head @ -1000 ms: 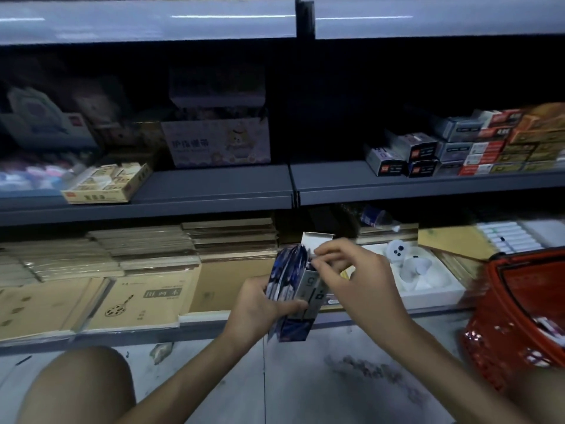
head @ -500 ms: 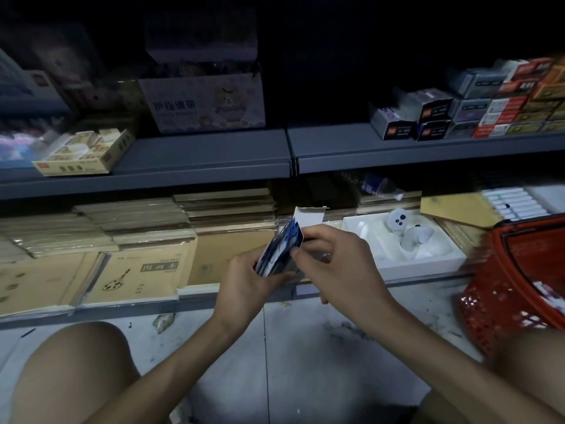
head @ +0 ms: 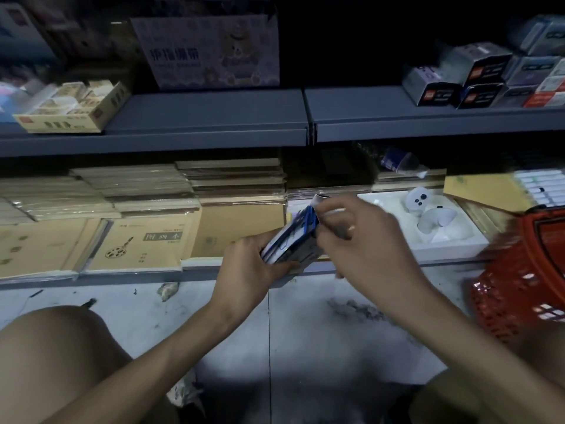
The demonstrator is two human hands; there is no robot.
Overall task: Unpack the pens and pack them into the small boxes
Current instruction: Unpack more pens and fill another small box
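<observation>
- The bundle, blue-and-white card with a white flap at its top end, stood nearly upright a second ago. Now it leans over, with the top tipped away and to the right.
- The left hand still grips the bundle's lower end, fingers wrapped under it and thumb along the near side.
- The right hand has stayed at the top end with its fingers curled. It seems to pinch the flap, though blur hides the fingertips.
- The bundle is held in the air between both hands, above the floor and just in front of the bottom shelf. It rests on nothing.
- The head has dipped, so the shelves sit higher in view. The red basket is still at the right.
- My reading is that the flap is open and the tilt is meant to let the pens slide out. No pen shows yet, so unpacking has barely begun and no packing into small boxes has started.
</observation>
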